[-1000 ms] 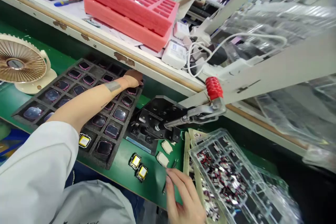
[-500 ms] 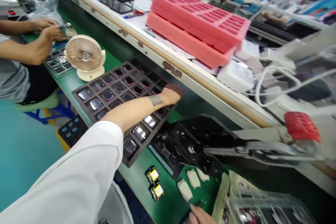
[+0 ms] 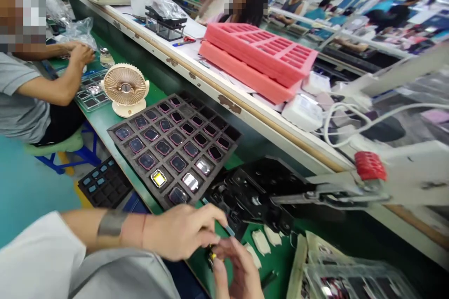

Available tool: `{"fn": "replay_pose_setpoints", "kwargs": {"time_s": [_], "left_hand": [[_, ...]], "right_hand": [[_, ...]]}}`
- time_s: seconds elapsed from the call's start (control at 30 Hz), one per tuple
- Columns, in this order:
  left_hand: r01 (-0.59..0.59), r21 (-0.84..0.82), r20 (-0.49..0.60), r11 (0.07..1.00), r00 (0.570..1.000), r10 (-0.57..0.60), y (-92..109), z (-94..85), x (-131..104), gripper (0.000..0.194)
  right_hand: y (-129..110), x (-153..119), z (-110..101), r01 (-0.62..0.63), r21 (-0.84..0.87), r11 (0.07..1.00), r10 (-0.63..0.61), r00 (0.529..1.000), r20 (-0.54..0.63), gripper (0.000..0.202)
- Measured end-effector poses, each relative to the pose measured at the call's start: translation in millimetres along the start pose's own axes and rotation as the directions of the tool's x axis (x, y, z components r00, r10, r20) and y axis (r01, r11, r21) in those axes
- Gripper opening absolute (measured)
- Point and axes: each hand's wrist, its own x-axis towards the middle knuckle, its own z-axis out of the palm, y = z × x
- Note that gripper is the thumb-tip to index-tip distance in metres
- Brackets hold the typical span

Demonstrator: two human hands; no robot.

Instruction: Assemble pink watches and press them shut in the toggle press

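My left hand, its wrist wrapped in a grey band, reaches in from the left below the tray. Its thumb and fingers are pinched together; whatever lies between them is hidden. Close against it, my right hand curls its thumb and fingers around a small black-and-yellow watch module, mostly covered by the fingers. Beyond the hands lies a dark foam tray of rounded-square watch pieces with pinkish edges. One tray pocket holds a yellow-faced watch module.
A black toggle press with a red handle stands right of the tray. Cream pads and a clear plastic box are nearby. Behind are a small fan and red foam trays on a shelf. A co-worker sits at left.
My left hand has come back from the tray's far right side to meet my right hand at the front. More of my right hand shows. The view has shifted.
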Motion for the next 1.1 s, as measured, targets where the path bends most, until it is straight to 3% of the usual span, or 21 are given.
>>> {"fn": "replay_pose_setpoints", "kwargs": {"time_s": [0.07, 0.13, 0.23, 0.33, 0.47, 0.57, 0.63, 0.7, 0.73, 0.77, 0.87, 0.97, 1.03, 1.1], "left_hand": [[0.081, -0.267, -0.076, 0.96, 0.992, -0.105, 6, 28.5, -37, 0.024], [0.166, -0.509, -0.113, 0.844, 0.96, -0.257, 5, 49.0, -62, 0.025], [0.304, -0.762, 0.022, 0.571, 0.895, -0.446, -6, 67.3, -85, 0.034], [0.403, -0.822, 0.174, 0.402, 0.851, -0.496, -21, 77.2, -95, 0.039], [0.48, -0.791, 0.273, 0.379, 0.832, -0.483, -28, 83.2, -92, 0.044], [0.529, -0.706, 0.339, 0.471, 0.836, -0.431, -25, 86.2, -80, 0.048], [0.508, -0.588, 0.315, 0.629, 0.86, -0.401, -26, 87.8, -71, 0.046], [0.361, -0.327, 0.152, 0.874, 0.932, -0.328, -32, 88.8, -61, 0.04], [0.252, -0.132, 0.049, 0.959, 0.968, -0.248, -37, 89.1, -55, 0.038], [0.152, 0.073, -0.033, 0.986, 0.988, -0.15, -42, 89.5, -50, 0.037], [0.008, 0.46, -0.081, 0.888, 0.996, 0.033, -56, 90.4, -39, 0.046], [0.006, 0.559, -0.018, 0.829, 1.0, 0.005, -63, 90.5, -38, 0.063], [0.011, 0.597, 0.019, 0.802, 0.999, -0.027, -64, 89.9, -40, 0.068], [0.011, 0.615, 0.044, 0.788, 0.998, -0.048, -64, 88.5, -41, 0.07]], "right_hand": [[-13, -2, 4, 0.032, 0.064, 0.997, -0.039, 0.993, 0.108, 0.033], [-28, -5, 4, 0.043, 0.1, 0.994, -0.065, 0.972, 0.224, 0.025], [-41, -12, 4, -0.022, 0.125, 0.992, -0.015, 0.957, 0.291, 0.02], [-40, -28, 5, -0.1, 0.122, 0.987, 0.062, 0.957, 0.284, 0.016], [-32, -54, 7, -0.192, 0.112, 0.975, 0.167, 0.966, 0.198, 0.014], [-28, -64, 1, -0.23, 0.096, 0.969, 0.222, 0.972, 0.08, 0.011], [-25, -62, -12, -0.23, 0.058, 0.971, 0.23, 0.973, 0.006, 0.01], [-21, -56, -37, -0.229, -0.029, 0.973, 0.226, 0.971, -0.08, 0.011], [-19, -52, -55, -0.227, -0.096, 0.969, 0.214, 0.968, -0.132, 0.012], [-17, -48, -75, -0.225, -0.176, 0.958, 0.192, 0.963, -0.188, 0.012], [-10, -41, -140, -0.205, -0.442, 0.873, 0.068, 0.95, -0.306, 0.01], [4, -41, -186, -0.244, -0.659, 0.712, -0.025, 0.928, -0.372, 0.01], [14, -43, -192, -0.303, -0.737, 0.604, -0.048, 0.909, -0.414, 0.019], [18, -45, -177, -0.316, -0.752, 0.579, -0.051, 0.906, -0.42, 0.028]]}}
